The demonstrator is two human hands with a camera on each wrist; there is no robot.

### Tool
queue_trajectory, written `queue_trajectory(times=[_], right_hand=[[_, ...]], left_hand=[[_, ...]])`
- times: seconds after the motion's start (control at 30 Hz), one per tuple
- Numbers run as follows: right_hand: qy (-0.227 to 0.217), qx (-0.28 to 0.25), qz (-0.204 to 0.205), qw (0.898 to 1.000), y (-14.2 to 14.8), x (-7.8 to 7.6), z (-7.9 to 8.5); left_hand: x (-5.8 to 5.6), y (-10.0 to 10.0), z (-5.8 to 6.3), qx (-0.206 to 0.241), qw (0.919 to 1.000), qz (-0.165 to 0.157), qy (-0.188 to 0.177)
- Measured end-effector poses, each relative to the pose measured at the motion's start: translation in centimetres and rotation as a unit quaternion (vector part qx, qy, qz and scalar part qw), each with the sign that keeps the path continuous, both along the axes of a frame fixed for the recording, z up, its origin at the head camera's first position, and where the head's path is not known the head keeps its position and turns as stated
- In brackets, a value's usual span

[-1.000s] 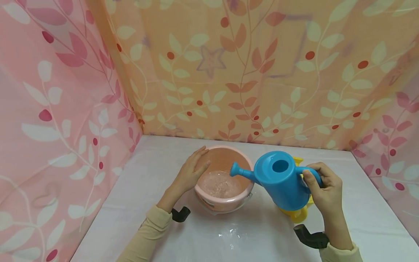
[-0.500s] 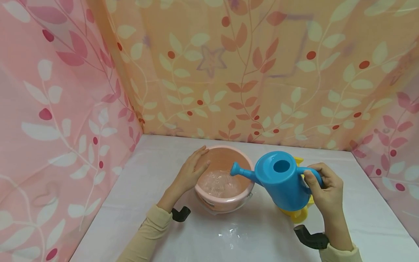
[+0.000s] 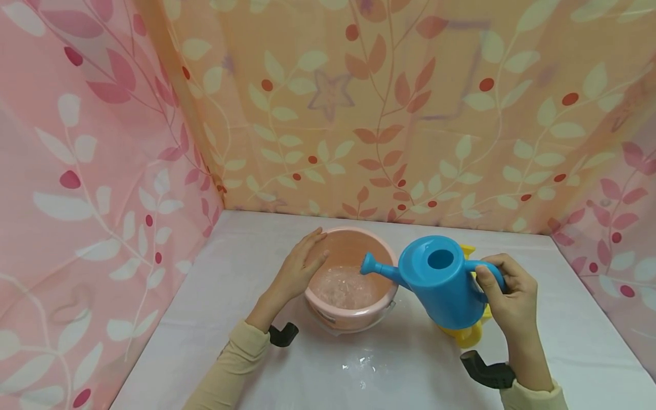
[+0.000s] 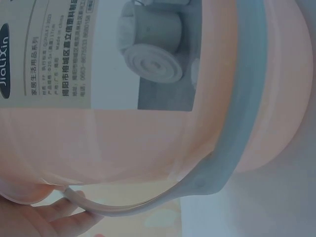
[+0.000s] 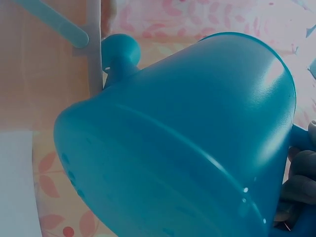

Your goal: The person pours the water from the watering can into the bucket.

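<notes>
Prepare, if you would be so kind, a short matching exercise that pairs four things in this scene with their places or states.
Column one
1. Blue watering can
2. Pink bucket
3. Yellow object
4. Wet-looking spots

Column two
A. Mostly hidden behind another item in the head view
B. On the white tabletop, on the near side of the bucket
C. Held by its handle in the right grip
D. Contains clear liquid, with the left grip at its rim

Right pairs: 1-C, 2-D, 3-A, 4-B.

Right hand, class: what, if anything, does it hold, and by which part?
The right hand grips the blue watering can by its handle.
</notes>
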State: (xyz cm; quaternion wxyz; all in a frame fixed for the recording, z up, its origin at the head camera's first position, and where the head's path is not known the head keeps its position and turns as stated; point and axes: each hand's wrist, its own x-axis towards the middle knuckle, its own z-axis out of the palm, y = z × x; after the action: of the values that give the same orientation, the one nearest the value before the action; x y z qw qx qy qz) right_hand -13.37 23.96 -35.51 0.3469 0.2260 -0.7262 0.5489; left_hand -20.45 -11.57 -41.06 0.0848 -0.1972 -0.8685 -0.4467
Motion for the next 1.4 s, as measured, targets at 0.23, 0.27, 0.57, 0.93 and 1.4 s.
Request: queue_trajectory(times=[0.23,0.27,0.57,0.93,1.4], right_hand=[[-0.001,-0.006,0.002,1.0,-0.03,0.01,-0.01],[-0.001,-0.005,0.002,1.0,-0.03,0.02,0.0],[-0.004,0.001,-0.008,1.0,-0.03,0.11,-0.01],[-0.006,0.002,-0.004,1.0,-0.06,0.18,0.11],[0.004,0.013,0.007,1.0,-0.18,0.22,0.51]], left_hand=[[0.07,0.01,0.08,0.0,1.0,0.004,-0.003],[0.07,0.02,0.09,0.001,1.0,0.004,-0.003],[0.09,0.05,0.14,0.0,1.0,0.001,0.001],[-0.08,0.01,0.0,-0.003,1.0,0.003,0.004],[-0.02,0.0,0.05,0.005,1.0,0.0,0.008]])
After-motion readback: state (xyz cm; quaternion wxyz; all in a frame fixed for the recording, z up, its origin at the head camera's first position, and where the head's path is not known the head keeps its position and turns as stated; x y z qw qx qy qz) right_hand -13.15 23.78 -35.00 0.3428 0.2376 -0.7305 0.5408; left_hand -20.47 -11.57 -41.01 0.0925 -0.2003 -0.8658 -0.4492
